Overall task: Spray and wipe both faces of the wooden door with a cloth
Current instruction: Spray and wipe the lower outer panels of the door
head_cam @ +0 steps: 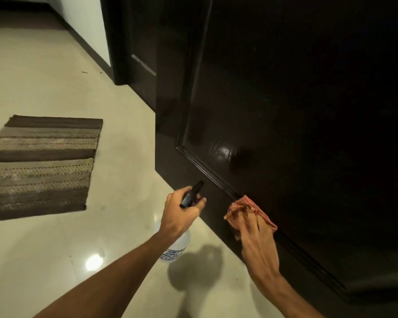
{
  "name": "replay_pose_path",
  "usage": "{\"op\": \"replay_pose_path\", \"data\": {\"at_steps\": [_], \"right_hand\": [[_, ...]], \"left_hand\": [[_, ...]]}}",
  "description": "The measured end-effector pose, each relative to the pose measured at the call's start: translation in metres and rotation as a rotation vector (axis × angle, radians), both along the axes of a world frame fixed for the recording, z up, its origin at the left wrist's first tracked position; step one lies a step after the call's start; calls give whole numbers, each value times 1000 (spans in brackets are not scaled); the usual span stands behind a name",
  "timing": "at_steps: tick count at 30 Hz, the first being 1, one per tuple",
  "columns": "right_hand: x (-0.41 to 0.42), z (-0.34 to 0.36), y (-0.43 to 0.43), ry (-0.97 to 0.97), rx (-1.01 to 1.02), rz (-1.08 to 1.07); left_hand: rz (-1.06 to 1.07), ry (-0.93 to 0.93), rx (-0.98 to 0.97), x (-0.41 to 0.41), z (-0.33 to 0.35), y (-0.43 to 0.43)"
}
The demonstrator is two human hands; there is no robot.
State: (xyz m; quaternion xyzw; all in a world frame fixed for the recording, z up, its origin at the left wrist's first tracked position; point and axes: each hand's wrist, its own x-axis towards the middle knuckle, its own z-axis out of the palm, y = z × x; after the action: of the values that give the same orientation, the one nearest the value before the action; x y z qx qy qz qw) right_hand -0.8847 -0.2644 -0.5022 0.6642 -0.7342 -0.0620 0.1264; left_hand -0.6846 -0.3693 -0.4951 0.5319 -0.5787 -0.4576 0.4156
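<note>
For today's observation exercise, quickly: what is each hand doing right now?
Left hand: closed, holding the spray bottle by its trigger head.
Right hand: open, flat fingers pressing the orange cloth against the wooden door.

A dark, glossy wooden door (pixel 285 99) fills the view from twelve to four o'clock. At six o'clock the left hand (pixel 179 216) grips the black trigger head of a translucent spray bottle (pixel 178 246), nozzle aimed at the door's lower edge. At five o'clock the right hand (pixel 255 239) presses an orange checked cloth (pixel 239 204) flat against the moulding, fingers straight. A brown striped mat (pixel 44 166) lies at nine o'clock on the pale tiled floor (pixel 55 76).
</note>
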Motion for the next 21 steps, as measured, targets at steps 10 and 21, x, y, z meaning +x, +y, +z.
{"op": "replay_pose_path", "data": {"at_steps": [10,21], "right_hand": [[62,9,-96,23,-16,120],[103,11,-166,107,-32,214]], "left_hand": [[109,-5,-13,31,-2,-48],[191,-13,-2,51,5,-90]]}}
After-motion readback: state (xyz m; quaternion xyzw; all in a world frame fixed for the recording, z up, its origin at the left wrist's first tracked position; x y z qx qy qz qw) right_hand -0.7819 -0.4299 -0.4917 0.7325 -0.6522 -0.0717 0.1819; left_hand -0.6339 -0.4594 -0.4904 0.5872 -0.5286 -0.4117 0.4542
